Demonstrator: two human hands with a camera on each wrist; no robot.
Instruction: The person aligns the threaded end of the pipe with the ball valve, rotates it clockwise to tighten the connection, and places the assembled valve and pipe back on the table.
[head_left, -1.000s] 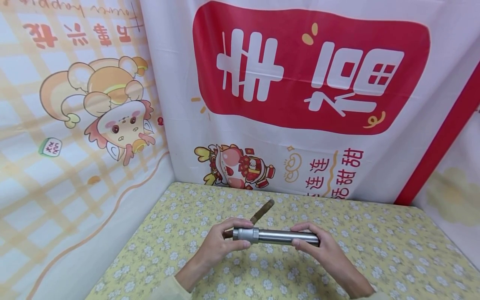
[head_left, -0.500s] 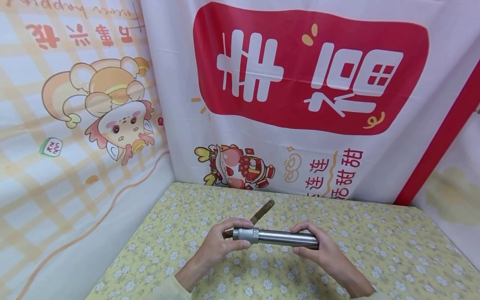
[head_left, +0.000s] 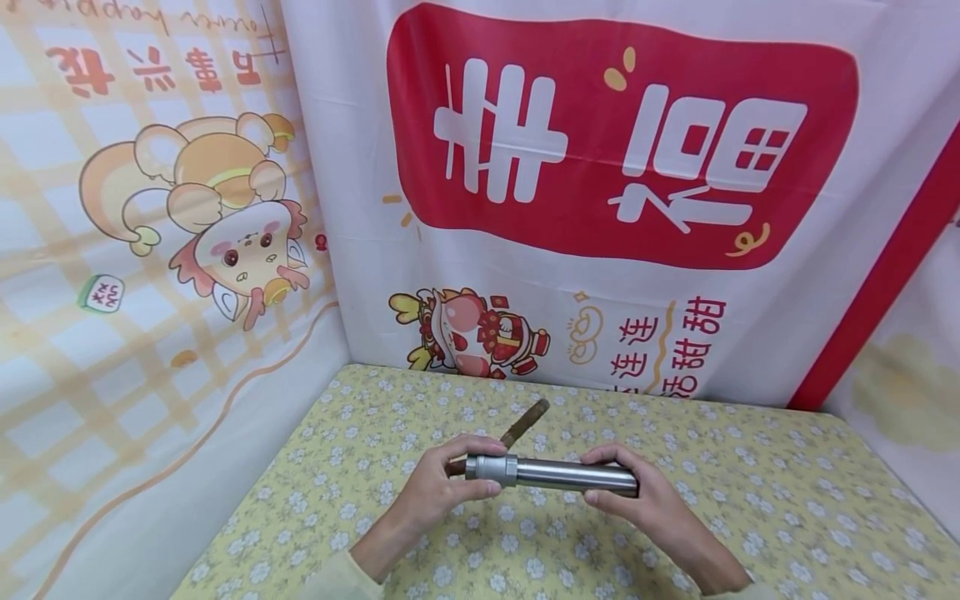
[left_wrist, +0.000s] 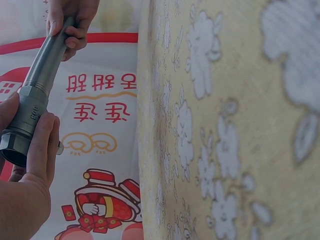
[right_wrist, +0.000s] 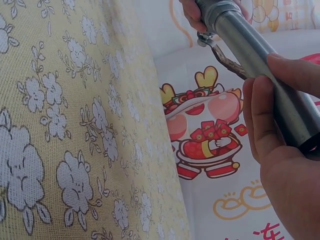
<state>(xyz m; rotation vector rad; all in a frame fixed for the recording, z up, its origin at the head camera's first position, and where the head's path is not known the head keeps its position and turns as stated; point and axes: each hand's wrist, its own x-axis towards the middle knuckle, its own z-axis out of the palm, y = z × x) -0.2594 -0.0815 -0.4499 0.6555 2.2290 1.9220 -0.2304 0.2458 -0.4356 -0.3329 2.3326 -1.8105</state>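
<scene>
My left hand grips a silver ball valve between thumb and fingers. Stamped marks and a hex end show on the valve in the left wrist view. A brown lever handle reaches from behind the left hand toward the back right. From the valve's right side runs a smooth steel pipe, joined end to end with it. Around the pipe's far end my right hand curls its thumb and fingers; in the right wrist view the thumb lies across the pipe. Both pieces are held above the table.
A yellow floral cloth covers the table. A white printed curtain with a red panel hangs at its back edge. Another printed sheet closes off the left side, and a pale one stands at the right.
My right thumb has shifted slightly toward the near side of the pipe, with the pipe's right end tilting down a little. The left hand and valve hold still.
</scene>
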